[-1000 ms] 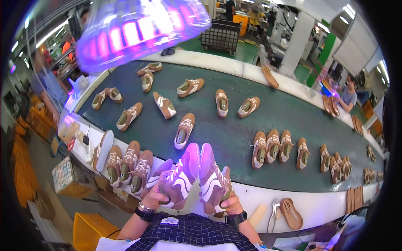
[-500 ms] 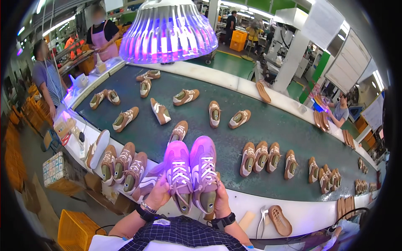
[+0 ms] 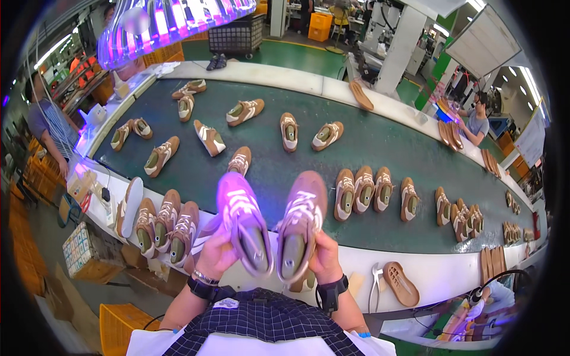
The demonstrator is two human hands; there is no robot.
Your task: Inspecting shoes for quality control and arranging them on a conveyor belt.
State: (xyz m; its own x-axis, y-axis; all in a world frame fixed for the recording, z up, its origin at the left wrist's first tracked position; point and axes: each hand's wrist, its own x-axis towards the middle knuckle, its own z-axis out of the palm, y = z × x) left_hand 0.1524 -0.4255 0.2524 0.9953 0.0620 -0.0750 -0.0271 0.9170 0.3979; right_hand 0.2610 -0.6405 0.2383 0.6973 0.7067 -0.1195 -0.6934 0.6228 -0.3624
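Note:
My left hand (image 3: pixel 215 256) is closed round the heel side of a lace-up sneaker (image 3: pixel 238 204), tinted pink-purple by the lamp. A matching brown sneaker with white laces (image 3: pixel 304 207) is gripped by my right hand (image 3: pixel 325 258). Both are held side by side above the near edge of the table, toes pointing away and slightly apart, soles hidden. An olive shoe last (image 3: pixel 252 243) fills the left sneaker's opening, and another last (image 3: pixel 292 252) sits in the right one. Just beyond the left sneaker stands another brown sneaker (image 3: pixel 240 160). Part of a shoe shows beneath the right sneaker.
Many brown sneakers lie on the dark green belt (image 3: pixel 261 136). Left of me several more sneakers (image 3: pixel 168 216) line the white ledge. Pincers (image 3: pixel 375 288) and a tan sole (image 3: pixel 401 283) lie at right. A ribbed lamp (image 3: pixel 172 26) hangs upper left. A person (image 3: pixel 477 121) sits far right.
The two sneakers have moved apart, toes spreading, and the right one is out of the purple light. My view has shifted, so the lamp sits further left and higher.

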